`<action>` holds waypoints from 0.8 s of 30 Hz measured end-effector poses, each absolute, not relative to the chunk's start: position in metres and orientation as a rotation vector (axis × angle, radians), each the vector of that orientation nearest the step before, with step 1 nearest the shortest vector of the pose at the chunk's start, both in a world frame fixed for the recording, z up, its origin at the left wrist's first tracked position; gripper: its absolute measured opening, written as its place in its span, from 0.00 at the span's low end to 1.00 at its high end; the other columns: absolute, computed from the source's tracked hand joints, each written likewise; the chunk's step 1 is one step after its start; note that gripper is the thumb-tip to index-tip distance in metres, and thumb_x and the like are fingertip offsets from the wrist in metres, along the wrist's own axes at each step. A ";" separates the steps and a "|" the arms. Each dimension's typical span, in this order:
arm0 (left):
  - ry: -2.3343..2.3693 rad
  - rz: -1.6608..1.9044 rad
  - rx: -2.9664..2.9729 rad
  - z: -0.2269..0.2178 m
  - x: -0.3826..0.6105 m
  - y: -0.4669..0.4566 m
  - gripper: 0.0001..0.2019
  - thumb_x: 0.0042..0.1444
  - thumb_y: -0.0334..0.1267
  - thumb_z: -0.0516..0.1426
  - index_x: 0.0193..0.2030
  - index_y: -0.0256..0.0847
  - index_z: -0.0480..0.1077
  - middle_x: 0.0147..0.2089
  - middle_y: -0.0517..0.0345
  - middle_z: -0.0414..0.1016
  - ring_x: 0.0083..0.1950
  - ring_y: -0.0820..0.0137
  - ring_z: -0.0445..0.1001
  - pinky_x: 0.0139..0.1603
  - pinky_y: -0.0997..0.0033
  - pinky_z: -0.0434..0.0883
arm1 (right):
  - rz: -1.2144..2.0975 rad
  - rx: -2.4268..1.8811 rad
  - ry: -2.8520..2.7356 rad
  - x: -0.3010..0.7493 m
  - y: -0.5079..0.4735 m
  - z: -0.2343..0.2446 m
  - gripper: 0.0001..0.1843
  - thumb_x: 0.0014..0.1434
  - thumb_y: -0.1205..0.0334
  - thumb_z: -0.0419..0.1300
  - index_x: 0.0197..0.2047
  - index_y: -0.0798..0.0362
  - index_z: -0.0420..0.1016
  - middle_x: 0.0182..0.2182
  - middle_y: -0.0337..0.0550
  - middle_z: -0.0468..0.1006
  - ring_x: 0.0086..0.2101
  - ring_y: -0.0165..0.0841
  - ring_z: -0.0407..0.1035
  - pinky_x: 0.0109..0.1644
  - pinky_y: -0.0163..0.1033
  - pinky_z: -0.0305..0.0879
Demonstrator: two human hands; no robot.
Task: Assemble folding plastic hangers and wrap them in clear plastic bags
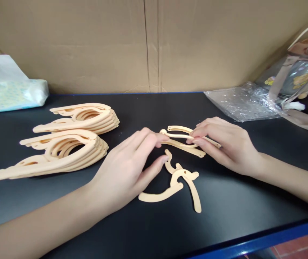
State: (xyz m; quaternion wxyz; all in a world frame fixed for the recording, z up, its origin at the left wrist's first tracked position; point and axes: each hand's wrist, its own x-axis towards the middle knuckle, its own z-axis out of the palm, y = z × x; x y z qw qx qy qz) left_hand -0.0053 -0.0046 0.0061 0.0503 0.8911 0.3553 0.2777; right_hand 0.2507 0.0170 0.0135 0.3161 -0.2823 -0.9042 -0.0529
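A folding peach plastic hanger point(183, 142) lies in the middle of the black table point(224, 201). My right hand point(224, 144) rests over its right end, fingers pinched on its thin arms. My left hand point(127, 169) pinches the hanger's left end between fingertips and thumb. A second peach hanger piece point(175, 185), with a hook and curved arms, lies loose just in front of both hands.
Two stacks of folded peach hangers point(62, 147) sit at the left. A white plastic packet point(8, 90) lies at the far left. Clear plastic bags point(243, 102) and a printed pouch point(299, 72) are at the right. Cardboard walls point(148, 43) stand behind.
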 end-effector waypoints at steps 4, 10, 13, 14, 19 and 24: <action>1.143 1.056 2.565 0.004 -0.005 -0.005 0.07 0.68 0.38 0.55 0.49 0.46 0.60 0.36 0.64 0.68 0.34 0.73 0.71 0.33 0.73 0.69 | -0.027 -0.777 -2.305 0.250 0.011 0.013 0.06 0.71 0.66 0.51 0.41 0.51 0.68 0.30 0.39 0.79 0.29 0.29 0.74 0.34 0.34 0.70; 0.993 1.085 2.605 0.007 -0.007 -0.005 0.12 0.69 0.33 0.53 0.58 0.44 0.59 0.41 0.63 0.73 0.36 0.75 0.72 0.38 0.76 0.70 | -0.171 -0.744 -2.312 0.250 0.007 0.010 0.07 0.72 0.65 0.49 0.43 0.49 0.68 0.29 0.35 0.80 0.23 0.26 0.73 0.27 0.31 0.68; 0.797 0.956 2.725 0.010 -0.006 -0.005 0.10 0.72 0.34 0.49 0.56 0.42 0.65 0.44 0.58 0.77 0.41 0.71 0.75 0.44 0.74 0.71 | -0.170 -0.770 -2.325 0.251 0.006 0.008 0.08 0.71 0.67 0.52 0.46 0.45 0.69 0.37 0.36 0.84 0.31 0.29 0.79 0.32 0.33 0.73; 0.746 0.928 2.752 0.010 -0.006 -0.005 0.10 0.72 0.35 0.48 0.55 0.42 0.66 0.45 0.57 0.77 0.43 0.70 0.76 0.45 0.73 0.72 | -0.159 -0.776 -2.328 0.251 0.006 0.008 0.08 0.70 0.67 0.52 0.47 0.44 0.69 0.38 0.36 0.84 0.34 0.30 0.80 0.34 0.33 0.74; 0.719 0.962 2.762 0.007 -0.006 -0.004 0.09 0.72 0.37 0.49 0.48 0.40 0.68 0.41 0.56 0.77 0.38 0.70 0.73 0.41 0.72 0.71 | -0.148 -0.794 -2.301 0.252 0.006 0.006 0.10 0.69 0.69 0.54 0.47 0.43 0.69 0.40 0.36 0.83 0.38 0.30 0.80 0.37 0.33 0.76; 0.779 0.961 2.825 0.009 -0.003 -0.003 0.06 0.70 0.33 0.52 0.45 0.37 0.70 0.38 0.56 0.76 0.36 0.70 0.69 0.38 0.70 0.69 | -0.103 -0.748 -2.306 0.249 0.002 0.010 0.12 0.68 0.72 0.54 0.49 0.45 0.70 0.44 0.40 0.82 0.41 0.29 0.79 0.37 0.31 0.75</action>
